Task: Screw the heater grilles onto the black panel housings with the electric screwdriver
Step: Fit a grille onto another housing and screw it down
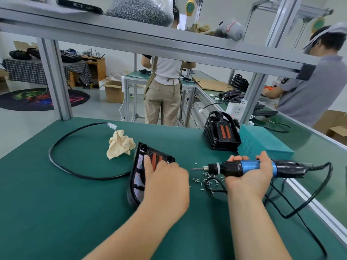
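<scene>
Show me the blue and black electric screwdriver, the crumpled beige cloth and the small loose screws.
Blue and black electric screwdriver (250, 166): head view, its blue barrel.
Crumpled beige cloth (120, 144): head view, its middle folds.
Small loose screws (206, 175): head view, the scatter's middle.

Crumpled beige cloth (121, 144) lies on green mat (56, 212); teal box (262, 143) well apart

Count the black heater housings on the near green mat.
2. The flat housing lies mid-mat, held by the left hand. The upright housing stands at the back right, beside the teal box. It looks stacked, so more may be hidden behind it.
</scene>
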Demonstrator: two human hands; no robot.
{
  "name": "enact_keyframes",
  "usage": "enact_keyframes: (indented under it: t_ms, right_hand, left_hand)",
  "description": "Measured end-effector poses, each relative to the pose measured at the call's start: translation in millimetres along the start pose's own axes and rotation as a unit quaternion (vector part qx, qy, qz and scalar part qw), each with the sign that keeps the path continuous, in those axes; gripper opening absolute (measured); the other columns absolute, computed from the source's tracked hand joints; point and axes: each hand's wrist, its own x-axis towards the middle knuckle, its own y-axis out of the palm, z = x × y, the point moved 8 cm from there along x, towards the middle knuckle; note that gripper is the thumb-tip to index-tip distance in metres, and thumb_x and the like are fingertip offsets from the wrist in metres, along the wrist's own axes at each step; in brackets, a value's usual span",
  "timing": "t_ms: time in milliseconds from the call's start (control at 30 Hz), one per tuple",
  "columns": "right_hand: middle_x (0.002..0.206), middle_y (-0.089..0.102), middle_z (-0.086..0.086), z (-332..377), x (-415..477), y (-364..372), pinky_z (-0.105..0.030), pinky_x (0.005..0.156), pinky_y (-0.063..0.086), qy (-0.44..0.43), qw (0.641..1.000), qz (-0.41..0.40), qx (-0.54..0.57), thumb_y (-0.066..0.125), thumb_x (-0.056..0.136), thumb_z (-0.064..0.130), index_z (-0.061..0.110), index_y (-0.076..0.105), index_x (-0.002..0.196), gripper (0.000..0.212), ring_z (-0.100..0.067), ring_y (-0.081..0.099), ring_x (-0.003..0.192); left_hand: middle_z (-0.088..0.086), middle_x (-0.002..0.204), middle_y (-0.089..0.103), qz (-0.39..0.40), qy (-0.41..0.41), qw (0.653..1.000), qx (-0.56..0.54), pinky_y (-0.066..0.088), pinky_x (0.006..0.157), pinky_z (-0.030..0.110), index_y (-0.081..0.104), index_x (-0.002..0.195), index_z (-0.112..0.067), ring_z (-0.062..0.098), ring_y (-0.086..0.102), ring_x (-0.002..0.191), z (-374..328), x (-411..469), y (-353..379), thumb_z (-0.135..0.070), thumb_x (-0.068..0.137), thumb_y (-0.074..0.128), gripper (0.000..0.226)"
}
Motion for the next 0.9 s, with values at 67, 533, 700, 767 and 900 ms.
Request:
enact_keyframes:
  t_ms: [67,533,700,767,900]
  right_hand:
    - [0.066,0.052,-0.001,5.1,3.1,-4.4,-0.026,0.059,0.053,-0.008,1.0,-0.015,0.012,0.07,0.088,0.028,0.016,0.051,0.085,0.023,-0.016,0.052,0.049]
    - [0.064,0.054,-0.001,10.0,6.8,-9.9,-0.028,0.06,0.055,-0.013,0.999,-0.029,0.018,0.072,0.086,0.031,0.016,0.053,0.085,0.024,-0.017,0.055,0.051]
    - [0.063,0.055,0.0,8.4,7.8,-9.6,-0.029,0.063,0.055,-0.012,0.999,-0.028,0.015,0.072,0.085,0.031,0.016,0.053,0.086,0.025,-0.017,0.055,0.052]
    - [0.064,0.055,0.0,7.9,7.9,-9.5,-0.029,0.063,0.055,-0.01,1.0,-0.026,0.014,0.072,0.085,0.031,0.016,0.053,0.087,0.024,-0.017,0.055,0.052]
    - [0.066,0.055,-0.001,7.5,8.4,-10.1,-0.029,0.063,0.056,-0.008,1.0,-0.026,0.012,0.072,0.086,0.032,0.016,0.054,0.087,0.024,-0.016,0.056,0.051]
  left_hand:
    - [-0.001,0.103,0.062,0.018,0.017,0.999,0.02,-0.005,0.113,0.065,0.067,0.103,-0.024,0.029,0.05,0.11,-14.1,4.2,7.6,-0.024,0.087,0.06,0.017]
    - [0.007,0.106,0.061,0.06,-0.005,0.998,0.001,-0.008,0.111,0.071,0.043,0.088,-0.018,0.032,0.054,0.11,-36.9,25.6,30.2,-0.005,0.083,0.05,0.015]
    - [0.005,0.091,0.055,0.065,0.002,0.998,0.009,-0.007,0.111,0.071,0.044,0.087,-0.016,0.031,0.056,0.107,-36.7,27.4,29.9,-0.002,0.081,0.051,0.017]
    - [0.003,0.082,0.048,0.064,0.005,0.998,0.01,-0.008,0.11,0.072,0.043,0.085,-0.015,0.031,0.055,0.106,-37.8,27.0,29.6,-0.001,0.08,0.051,0.016]
    - [0.004,0.082,0.043,0.067,0.011,0.997,0.024,-0.01,0.108,0.074,0.046,0.086,-0.014,0.032,0.054,0.106,-40.9,26.7,31.3,-0.001,0.081,0.051,0.015]
